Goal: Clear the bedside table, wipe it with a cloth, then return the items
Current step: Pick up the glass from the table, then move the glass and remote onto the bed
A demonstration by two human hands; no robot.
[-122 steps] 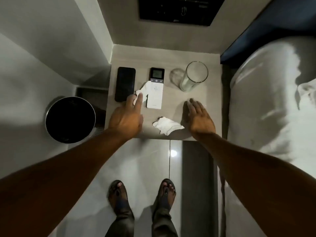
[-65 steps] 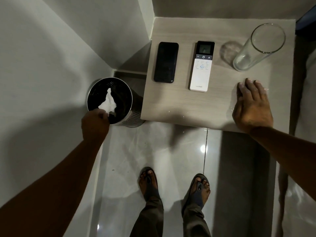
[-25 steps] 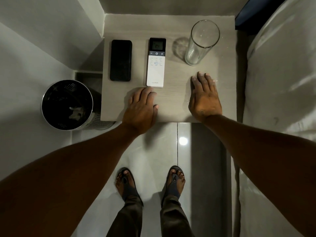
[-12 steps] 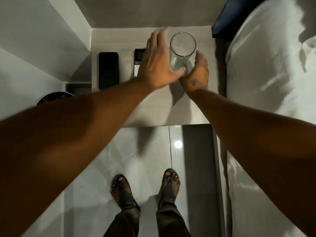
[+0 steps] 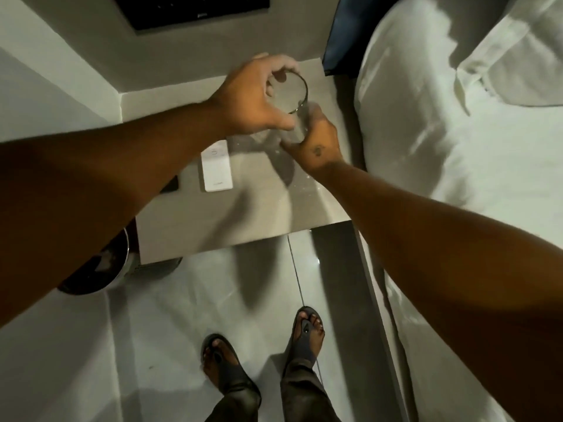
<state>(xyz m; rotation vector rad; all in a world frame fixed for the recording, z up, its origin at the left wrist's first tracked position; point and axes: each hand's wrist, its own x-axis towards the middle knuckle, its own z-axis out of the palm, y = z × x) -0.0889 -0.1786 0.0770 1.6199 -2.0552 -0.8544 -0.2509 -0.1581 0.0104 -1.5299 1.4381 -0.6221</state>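
Observation:
A clear drinking glass [image 5: 289,94] is at the back right of the pale bedside table [image 5: 243,214]. My left hand [image 5: 253,99] wraps its rim and upper wall from the left. My right hand [image 5: 316,138] grips its lower part from the right. Whether the base touches the table is hidden by my hands. A white remote [image 5: 216,169] lies left of the glass, half covered by my left forearm. Only a corner of the black phone [image 5: 170,185] shows under that arm. Small specks are scattered on the tabletop near my right wrist.
A bed with white sheets [image 5: 457,132] runs along the table's right side. A round black bin [image 5: 100,269] stands on the floor left of the table, under my left arm. A dark panel [image 5: 195,7] is on the wall behind. My sandalled feet [image 5: 265,360] stand on glossy tiles.
Both hands left the table's front edge and reached the glass; they now close around it. Earlier my left hand dropped crumpled tissue into the bin.

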